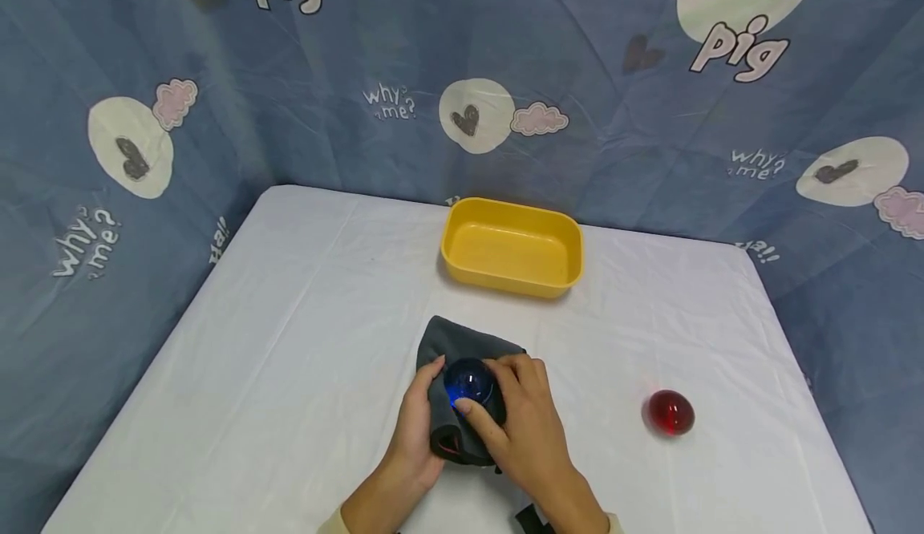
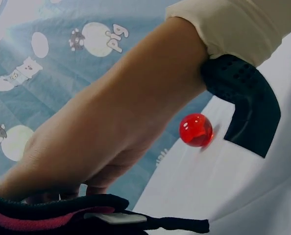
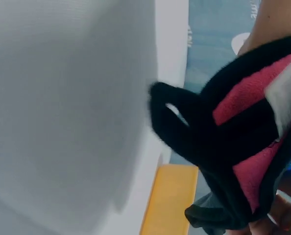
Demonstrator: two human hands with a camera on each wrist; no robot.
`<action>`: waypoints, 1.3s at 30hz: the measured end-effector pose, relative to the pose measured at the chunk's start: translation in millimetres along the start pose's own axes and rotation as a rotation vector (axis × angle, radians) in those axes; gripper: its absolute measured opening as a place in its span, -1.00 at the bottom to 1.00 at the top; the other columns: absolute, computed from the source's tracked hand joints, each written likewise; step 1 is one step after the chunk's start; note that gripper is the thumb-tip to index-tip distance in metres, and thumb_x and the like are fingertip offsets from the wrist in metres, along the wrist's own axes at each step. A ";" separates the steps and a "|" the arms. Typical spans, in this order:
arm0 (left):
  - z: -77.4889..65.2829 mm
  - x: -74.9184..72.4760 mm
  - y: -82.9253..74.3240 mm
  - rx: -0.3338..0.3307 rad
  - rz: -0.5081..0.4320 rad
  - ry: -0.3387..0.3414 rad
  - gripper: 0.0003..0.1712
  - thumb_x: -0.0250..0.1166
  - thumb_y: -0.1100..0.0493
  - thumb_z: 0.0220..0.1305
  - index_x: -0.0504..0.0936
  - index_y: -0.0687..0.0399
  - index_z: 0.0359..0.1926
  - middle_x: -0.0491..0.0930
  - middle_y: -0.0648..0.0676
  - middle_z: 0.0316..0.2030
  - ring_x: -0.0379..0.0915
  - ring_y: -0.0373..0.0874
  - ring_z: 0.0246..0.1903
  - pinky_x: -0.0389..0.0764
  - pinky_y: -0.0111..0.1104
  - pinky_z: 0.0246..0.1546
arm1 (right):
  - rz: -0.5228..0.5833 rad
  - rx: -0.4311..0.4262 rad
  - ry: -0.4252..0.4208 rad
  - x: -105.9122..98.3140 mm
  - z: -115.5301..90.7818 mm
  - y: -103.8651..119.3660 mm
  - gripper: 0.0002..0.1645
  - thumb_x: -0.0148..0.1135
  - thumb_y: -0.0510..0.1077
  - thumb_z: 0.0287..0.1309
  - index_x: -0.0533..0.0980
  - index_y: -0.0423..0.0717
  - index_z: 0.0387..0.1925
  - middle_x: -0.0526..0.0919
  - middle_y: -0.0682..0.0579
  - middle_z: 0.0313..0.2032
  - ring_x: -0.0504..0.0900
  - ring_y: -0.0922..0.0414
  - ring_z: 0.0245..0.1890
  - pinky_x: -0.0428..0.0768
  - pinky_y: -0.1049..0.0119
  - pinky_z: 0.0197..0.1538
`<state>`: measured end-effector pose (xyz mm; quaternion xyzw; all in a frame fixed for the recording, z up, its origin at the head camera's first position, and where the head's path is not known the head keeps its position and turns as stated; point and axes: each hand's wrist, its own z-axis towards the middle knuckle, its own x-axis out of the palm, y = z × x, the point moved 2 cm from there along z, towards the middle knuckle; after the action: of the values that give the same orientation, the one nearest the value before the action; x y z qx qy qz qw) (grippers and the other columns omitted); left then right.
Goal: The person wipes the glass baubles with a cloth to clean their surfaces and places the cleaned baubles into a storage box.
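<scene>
A dark grey cloth mitt [image 1: 472,337] with black trim lies across my left hand [image 1: 414,430], which grips it along its left side with the thumb on top. My right hand [image 1: 530,426] holds a clear blue ball [image 1: 465,378] against the mitt's upper face, thumb and fingers around it. Pink lining [image 2: 33,221] shows inside the mitt's opening in the left wrist view. A black hanging loop [image 3: 172,122] and a white label [image 3: 286,95] stand out at that opening in the right wrist view. Much of the left hand is hidden under the mitt.
Right of the hands, a clear red ball [image 1: 671,413] rests on the white tablecloth [image 1: 289,358]. A yellow rectangular tub [image 1: 512,249] stands beyond the mitt, near the table's back edge. A blue printed curtain [image 1: 404,37] hangs behind the table.
</scene>
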<state>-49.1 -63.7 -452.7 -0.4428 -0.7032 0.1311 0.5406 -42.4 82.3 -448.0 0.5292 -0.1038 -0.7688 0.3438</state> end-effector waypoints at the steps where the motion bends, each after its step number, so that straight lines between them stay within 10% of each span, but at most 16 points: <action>1: 0.5 0.2 -0.5 0.004 0.000 0.003 -0.23 -0.08 -0.22 0.62 0.10 0.19 0.55 0.33 0.11 0.41 0.41 -0.18 0.25 0.46 -0.35 0.26 | 0.008 -0.014 0.004 -0.1 -0.6 -0.1 -0.24 0.47 0.22 0.26 0.54 -0.19 0.28 0.52 0.02 0.07 0.41 0.10 0.07 0.57 0.12 0.11; 5: 1.3 0.5 -1.6 0.005 -0.005 0.006 -0.27 -0.09 -0.20 0.63 0.13 0.17 0.54 0.37 0.08 0.39 0.42 -0.20 0.25 0.46 -0.35 0.25 | 0.029 -0.101 -0.012 -0.8 -1.6 -0.3 -0.01 0.62 0.06 0.09 0.36 -0.11 0.47 0.49 -0.06 0.19 0.45 0.04 0.14 0.57 0.06 0.17; 14: 0.8 1.6 -1.1 -0.014 0.012 0.006 -0.21 -0.06 -0.22 0.61 0.06 0.18 0.57 0.28 0.14 0.45 0.37 -0.15 0.28 0.44 -0.33 0.27 | 0.037 -0.114 -0.057 -5.2 2.7 0.6 -0.30 0.59 0.12 0.14 0.56 -0.13 0.19 0.54 0.02 0.09 0.47 0.09 0.06 0.58 0.14 0.11; 26: -0.5 3.6 2.4 -0.043 -0.014 -0.007 -0.25 -0.06 -0.23 0.61 0.13 0.18 0.52 0.37 0.08 0.33 0.44 -0.20 0.19 0.49 -0.35 0.22 | 0.007 -0.052 -0.089 -2.5 4.6 -4.9 -0.34 0.16 0.36 0.46 0.70 -0.17 -0.16 0.51 0.10 -0.20 0.42 0.15 -0.13 0.54 0.20 -0.06; 39: 1.3 6.1 -5.1 -0.008 -0.021 -0.021 -0.29 -0.05 -0.21 0.61 0.18 0.16 0.51 0.45 0.06 0.30 0.44 -0.19 0.17 0.49 -0.37 0.19 | 0.064 -0.026 0.026 -6.8 3.3 -1.0 0.06 0.60 0.13 0.11 0.28 -0.08 0.51 0.49 -0.03 0.19 0.43 0.05 0.16 0.57 0.05 0.18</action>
<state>-52.9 -61.5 -445.9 -0.4362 -0.7141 0.1271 0.5326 -44.4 86.7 -442.1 0.5308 -0.1061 -0.7519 0.3764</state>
